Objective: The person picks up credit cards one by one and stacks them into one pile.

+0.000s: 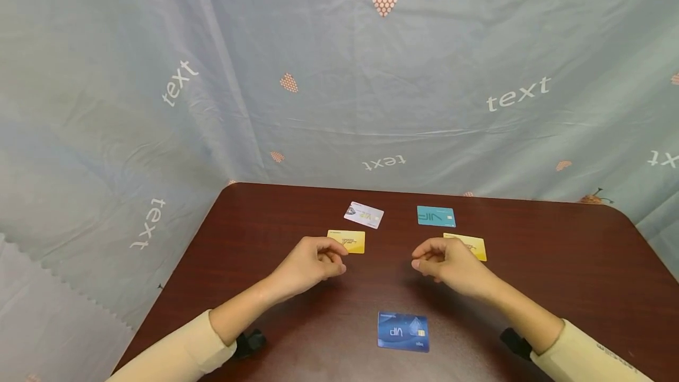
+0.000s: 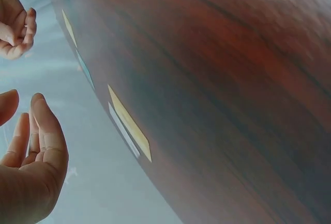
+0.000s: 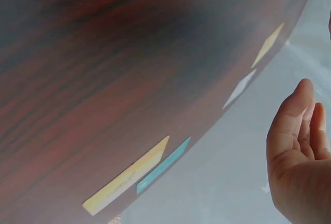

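"VIP" on blue card (image 1: 403,332), teal card (image 1: 436,216), white card (image 1: 363,215); "text" across grey curtain (image 1: 339,81)

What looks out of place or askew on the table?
The blue card lies alone, apart from the two yellow cards, teal card and white card, which sits most askew. Nothing looks spilled.

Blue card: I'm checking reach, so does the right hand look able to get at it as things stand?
Probably yes: the right hand seems empty, and the blue card lies uncovered below it in the head view, with nothing visible between the two.
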A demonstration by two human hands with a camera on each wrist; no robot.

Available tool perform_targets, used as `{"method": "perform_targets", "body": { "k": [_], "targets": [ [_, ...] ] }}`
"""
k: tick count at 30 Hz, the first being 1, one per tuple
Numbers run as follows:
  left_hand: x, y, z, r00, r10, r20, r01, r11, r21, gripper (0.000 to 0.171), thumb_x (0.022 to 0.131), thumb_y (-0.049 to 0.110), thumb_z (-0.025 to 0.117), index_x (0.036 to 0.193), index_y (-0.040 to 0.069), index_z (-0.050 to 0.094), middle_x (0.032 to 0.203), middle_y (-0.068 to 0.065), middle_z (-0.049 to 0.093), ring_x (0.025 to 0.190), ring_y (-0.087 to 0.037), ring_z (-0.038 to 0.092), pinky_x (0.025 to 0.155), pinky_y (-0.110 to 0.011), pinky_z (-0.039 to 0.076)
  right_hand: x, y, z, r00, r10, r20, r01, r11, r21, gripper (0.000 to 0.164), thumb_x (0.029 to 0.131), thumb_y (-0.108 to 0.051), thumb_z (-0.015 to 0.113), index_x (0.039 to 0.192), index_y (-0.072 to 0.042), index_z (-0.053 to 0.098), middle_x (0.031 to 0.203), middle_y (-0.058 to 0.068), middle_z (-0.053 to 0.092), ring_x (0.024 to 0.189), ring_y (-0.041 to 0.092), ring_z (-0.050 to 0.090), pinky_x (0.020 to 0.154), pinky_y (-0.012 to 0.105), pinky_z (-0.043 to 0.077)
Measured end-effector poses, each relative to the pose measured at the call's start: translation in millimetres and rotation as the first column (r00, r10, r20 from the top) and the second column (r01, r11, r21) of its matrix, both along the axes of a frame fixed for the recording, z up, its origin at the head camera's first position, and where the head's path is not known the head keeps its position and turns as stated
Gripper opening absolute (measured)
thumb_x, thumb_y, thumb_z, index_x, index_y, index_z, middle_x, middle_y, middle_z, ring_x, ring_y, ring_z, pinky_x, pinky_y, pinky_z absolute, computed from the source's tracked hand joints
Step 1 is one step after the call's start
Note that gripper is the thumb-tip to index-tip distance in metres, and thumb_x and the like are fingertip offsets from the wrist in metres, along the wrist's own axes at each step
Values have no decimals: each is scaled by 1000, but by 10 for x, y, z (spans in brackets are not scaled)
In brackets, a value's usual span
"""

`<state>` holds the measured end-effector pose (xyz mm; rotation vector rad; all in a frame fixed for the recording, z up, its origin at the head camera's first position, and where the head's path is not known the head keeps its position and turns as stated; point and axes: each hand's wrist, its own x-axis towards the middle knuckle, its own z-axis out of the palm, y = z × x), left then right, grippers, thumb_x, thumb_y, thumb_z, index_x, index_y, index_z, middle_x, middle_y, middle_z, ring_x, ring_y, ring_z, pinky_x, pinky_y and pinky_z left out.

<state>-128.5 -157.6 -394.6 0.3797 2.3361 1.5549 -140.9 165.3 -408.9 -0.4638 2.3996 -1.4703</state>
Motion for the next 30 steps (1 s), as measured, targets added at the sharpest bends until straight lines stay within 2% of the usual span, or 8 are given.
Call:
{"method": "perform_targets", "body": {
  "k": [7, 14, 20, 23, 30],
  "targets": [
    [-42, -148, 18, 996, 75, -51, -75, 997, -2, 27, 90, -2, 75, 115, -8, 69, 89, -8, 66, 75, -20, 60, 65, -23, 50, -108, -133, 50, 1000, 3, -20, -3, 1000, -29, 29, 96, -17, 77, 114, 4, 70, 96, 9, 72, 80, 34, 65, 69, 37, 58],
    [-89, -249, 13, 983, 169, -68, -169, 986, 5, 33, 89, -3, 77, 120, -6, 68, 105, -16, 67, 88, -21, 66, 74, -25, 56, -214, -258, 95, 1000, -9, -13, 8, 999, -50, 35, 94, -20, 79, 122, -1, 69, 111, 7, 72, 97, 22, 69, 82, 31, 58],
    [-150, -315, 11, 976, 194, -101, -197, 980, -16, 43, 87, -1, 79, 128, -4, 66, 117, -24, 65, 91, -22, 66, 77, -27, 57, -302, -324, 48, 1000, -14, 13, 15, 997, -70, 43, 92, -20, 81, 128, -1, 66, 121, 17, 70, 103, 22, 69, 87, 33, 58],
    [-198, -351, -8, 974, 206, -99, -210, 977, -32, 46, 87, -1, 80, 131, -2, 65, 120, -24, 65, 92, -23, 67, 78, -28, 58, -349, -355, 9, 999, -17, 30, 19, 997, -78, 46, 92, -20, 82, 130, 0, 65, 126, 20, 68, 105, 23, 69, 88, 36, 58],
    [-286, -422, -39, 974, 211, -85, -216, 976, -41, 55, 86, -1, 81, 137, -5, 60, 123, -25, 62, 97, -26, 63, 79, -29, 57, -449, -434, -85, 999, -16, 46, 20, 995, -96, 54, 91, -19, 83, 135, 3, 62, 131, 21, 66, 108, 25, 67, 91, 39, 58]
  ]
}}
